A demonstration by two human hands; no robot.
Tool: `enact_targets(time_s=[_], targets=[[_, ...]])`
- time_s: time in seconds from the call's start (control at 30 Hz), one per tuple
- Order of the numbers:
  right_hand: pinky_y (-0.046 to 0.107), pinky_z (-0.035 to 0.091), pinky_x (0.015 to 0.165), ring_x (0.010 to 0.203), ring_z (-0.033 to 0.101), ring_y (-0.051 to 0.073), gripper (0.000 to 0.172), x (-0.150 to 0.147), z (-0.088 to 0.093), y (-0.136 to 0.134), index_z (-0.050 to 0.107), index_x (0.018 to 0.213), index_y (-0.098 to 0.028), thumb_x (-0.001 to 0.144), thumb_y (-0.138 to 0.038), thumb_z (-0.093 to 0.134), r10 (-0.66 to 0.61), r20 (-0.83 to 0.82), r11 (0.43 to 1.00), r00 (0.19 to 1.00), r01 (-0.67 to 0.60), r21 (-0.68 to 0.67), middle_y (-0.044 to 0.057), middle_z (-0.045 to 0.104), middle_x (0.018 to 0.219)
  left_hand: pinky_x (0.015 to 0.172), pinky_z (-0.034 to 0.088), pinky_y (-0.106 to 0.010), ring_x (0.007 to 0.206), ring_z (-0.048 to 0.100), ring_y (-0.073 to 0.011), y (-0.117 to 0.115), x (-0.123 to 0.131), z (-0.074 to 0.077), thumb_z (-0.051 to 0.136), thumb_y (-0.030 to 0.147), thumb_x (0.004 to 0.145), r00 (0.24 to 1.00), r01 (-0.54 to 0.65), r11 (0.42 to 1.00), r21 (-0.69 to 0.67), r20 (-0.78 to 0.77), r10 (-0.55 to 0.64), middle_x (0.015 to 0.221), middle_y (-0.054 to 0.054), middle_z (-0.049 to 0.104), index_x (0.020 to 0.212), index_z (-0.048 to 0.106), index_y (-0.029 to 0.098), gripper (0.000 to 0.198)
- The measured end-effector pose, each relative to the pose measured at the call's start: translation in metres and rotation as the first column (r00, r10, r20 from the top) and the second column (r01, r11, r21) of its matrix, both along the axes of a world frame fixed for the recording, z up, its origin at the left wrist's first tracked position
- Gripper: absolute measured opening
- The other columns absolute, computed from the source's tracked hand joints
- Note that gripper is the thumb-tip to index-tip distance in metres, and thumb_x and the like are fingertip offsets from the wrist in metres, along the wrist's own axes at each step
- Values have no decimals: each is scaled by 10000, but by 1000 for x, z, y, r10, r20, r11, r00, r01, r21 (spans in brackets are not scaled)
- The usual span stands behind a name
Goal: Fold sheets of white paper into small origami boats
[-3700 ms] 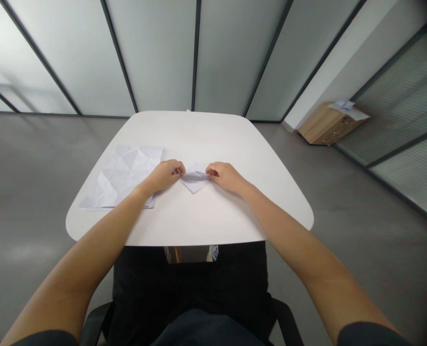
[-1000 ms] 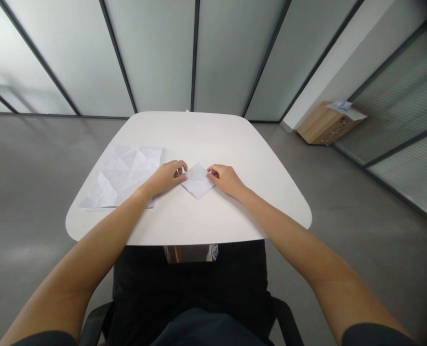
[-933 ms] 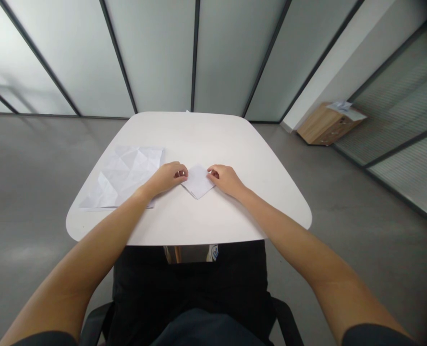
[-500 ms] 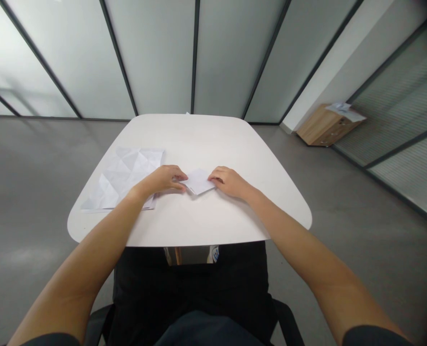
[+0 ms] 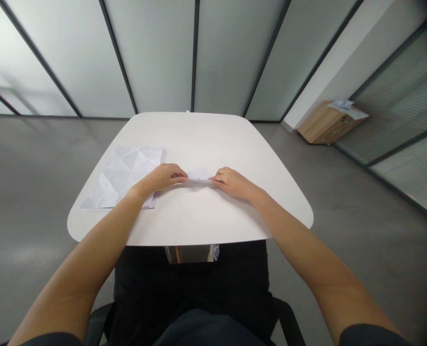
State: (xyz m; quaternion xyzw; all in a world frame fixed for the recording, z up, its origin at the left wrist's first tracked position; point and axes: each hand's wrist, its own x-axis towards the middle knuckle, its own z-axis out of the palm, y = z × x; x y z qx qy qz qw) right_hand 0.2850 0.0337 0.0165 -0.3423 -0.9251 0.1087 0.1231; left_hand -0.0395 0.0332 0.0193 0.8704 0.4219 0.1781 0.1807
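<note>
My left hand and right hand pinch opposite ends of the folded paper. A creased sheet lies left on the counter.

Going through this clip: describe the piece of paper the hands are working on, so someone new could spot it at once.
On the rounded white table, look toward the middle of the near half. The small folded white paper sits there, held between the left hand and right hand. Unlike the large creased sheet lying flat further left, it is compact and in the hands.
</note>
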Motion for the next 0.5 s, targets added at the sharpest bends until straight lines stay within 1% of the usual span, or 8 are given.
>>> enact_targets(time_s=[0.13, 0.23, 0.33, 0.43, 0.5], targets=[[420, 503, 935, 973, 653, 258, 285, -2, -3, 3, 777, 1234, -222, 1043, -291, 577, -68, -61, 998, 996, 68, -6, 90, 766, 989, 907, 520, -339, 1001, 719, -219, -2, 2, 1, 555, 470, 1030, 999, -34, 999, 34, -20, 35, 1147, -63, 791, 1163, 788, 256, 343], [400, 505, 900, 948, 672, 246, 306, -4, -5, 2, 729, 1290, -229, 999, -259, 636, -148, -113, 989, 982, 145, -42, 71, 774, 969, 876, 525, -336, 941, 723, -215, -3, 5, 1, 550, 424, 1026, 997, -77, 996, 45, -4, 78, 1105, -52, 796, 1241, 757, 259, 341], [370, 503, 849, 894, 674, 229, 318, -6, -6, 0, 685, 1297, -241, 980, -239, 655, -202, -141, 979, 969, 194, -64, 51, 761, 939, 855, 528, -328, 887, 721, -206, -5, 9, 0, 574, 402, 1010, 994, -111, 993, 46, 24, 110, 1044, -34, 789, 1288, 719, 277, 338], [348, 497, 814, 857, 674, 218, 363, -7, -7, -1, 624, 1328, -230, 967, -218, 662, -234, -171, 971, 957, 223, -82, 36, 747, 932, 854, 536, -323, 847, 724, -189, -7, 13, -1, 612, 370, 985, 987, -148, 988, 39, 71, 145, 1104, -36, 771, 1338, 655, 280, 367], [344, 499, 812, 857, 673, 214, 376, -8, -7, -1, 606, 1341, -227, 969, -215, 660, -229, -177, 973, 957, 222, -62, 40, 740, 967, 857, 541, -322, 833, 722, -179, -9, 15, -2, 627, 356, 973, 984, -154, 987, 48, 97, 148, 1171, -46, 747, 1332, 639, 277, 367]])
